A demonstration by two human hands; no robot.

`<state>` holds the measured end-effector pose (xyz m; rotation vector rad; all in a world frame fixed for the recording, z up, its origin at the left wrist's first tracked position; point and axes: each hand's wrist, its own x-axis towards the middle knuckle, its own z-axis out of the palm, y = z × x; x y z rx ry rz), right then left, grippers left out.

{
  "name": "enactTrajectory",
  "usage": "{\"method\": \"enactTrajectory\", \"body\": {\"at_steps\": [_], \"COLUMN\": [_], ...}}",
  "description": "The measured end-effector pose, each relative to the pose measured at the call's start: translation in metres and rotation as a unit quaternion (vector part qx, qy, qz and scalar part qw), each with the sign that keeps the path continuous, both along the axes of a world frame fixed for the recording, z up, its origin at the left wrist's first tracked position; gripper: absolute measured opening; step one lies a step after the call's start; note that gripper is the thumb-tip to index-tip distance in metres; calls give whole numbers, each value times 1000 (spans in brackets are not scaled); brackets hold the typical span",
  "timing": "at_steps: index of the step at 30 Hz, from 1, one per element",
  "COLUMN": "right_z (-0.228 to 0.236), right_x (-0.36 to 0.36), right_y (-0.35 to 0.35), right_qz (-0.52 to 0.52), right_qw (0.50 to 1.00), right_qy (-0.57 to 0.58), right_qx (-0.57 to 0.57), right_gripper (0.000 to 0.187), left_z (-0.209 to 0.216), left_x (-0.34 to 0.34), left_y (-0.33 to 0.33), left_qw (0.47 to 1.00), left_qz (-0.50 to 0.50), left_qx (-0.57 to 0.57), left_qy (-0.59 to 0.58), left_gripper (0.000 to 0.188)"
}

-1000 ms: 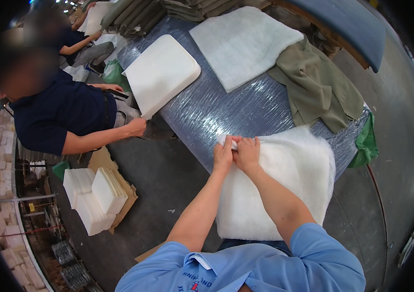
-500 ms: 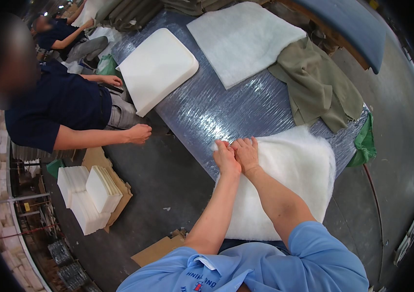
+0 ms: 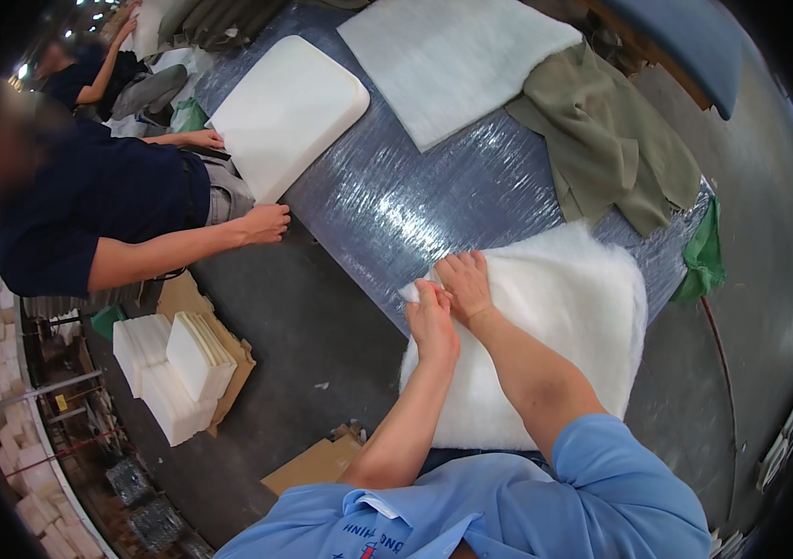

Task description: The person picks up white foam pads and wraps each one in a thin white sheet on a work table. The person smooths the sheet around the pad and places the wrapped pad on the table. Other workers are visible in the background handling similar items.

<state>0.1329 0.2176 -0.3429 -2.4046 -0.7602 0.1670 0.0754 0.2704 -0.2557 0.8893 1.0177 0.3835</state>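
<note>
A white sheet of fluffy batting [image 3: 564, 317] lies over the near edge of the film-covered table [image 3: 359, 196] and hangs down in front of me. At its left corner my left hand [image 3: 433, 326] is closed, pinching the batting's edge. Right beside it, a little farther off, my right hand [image 3: 464, 284] is closed on the same edge, knuckles up. The two hands almost touch, and the bit of batting between their fingers is mostly hidden.
A white foam cushion pad [image 3: 289, 112] lies far left, beside a co-worker's hand [image 3: 266, 224]. Another batting sheet [image 3: 461, 61] and an olive cloth [image 3: 601, 130] lie at the back. Stacked white foam pieces [image 3: 173, 373] stand on floor cardboard. A green bag [image 3: 704, 252] hangs at the right corner.
My left hand has drawn slightly toward me, while my right hand has shifted a little farther away. The co-worker's near hand has come closer to the foam pad's corner.
</note>
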Motion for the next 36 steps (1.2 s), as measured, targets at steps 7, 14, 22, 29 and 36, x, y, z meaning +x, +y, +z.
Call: {"method": "enactTrajectory", "body": {"at_steps": [7, 14, 22, 29, 36], "right_z": [-6, 19, 81, 92, 88], "right_x": [0, 1, 55, 25, -87], "right_y": [8, 5, -33, -59, -170], "right_qz": [-44, -57, 123, 175, 222], "right_qw": [997, 996, 973, 984, 973], "right_qy": [40, 51, 103, -32, -54], "right_qx": [-44, 35, -164, -25, -20], "right_gripper": [17, 37, 61, 19, 20], "left_z": [95, 136, 65, -1, 6], "left_x": [-57, -56, -46, -44, -161], "left_y": [15, 108, 116, 96, 54], "left_qw": [989, 982, 955, 769, 695], "left_qz": [-59, -82, -254, -409, -527], "left_qx": [67, 80, 125, 417, 477], "left_qy": [-120, -152, 86, 260, 102], "left_gripper": [36, 42, 61, 36, 26]}}
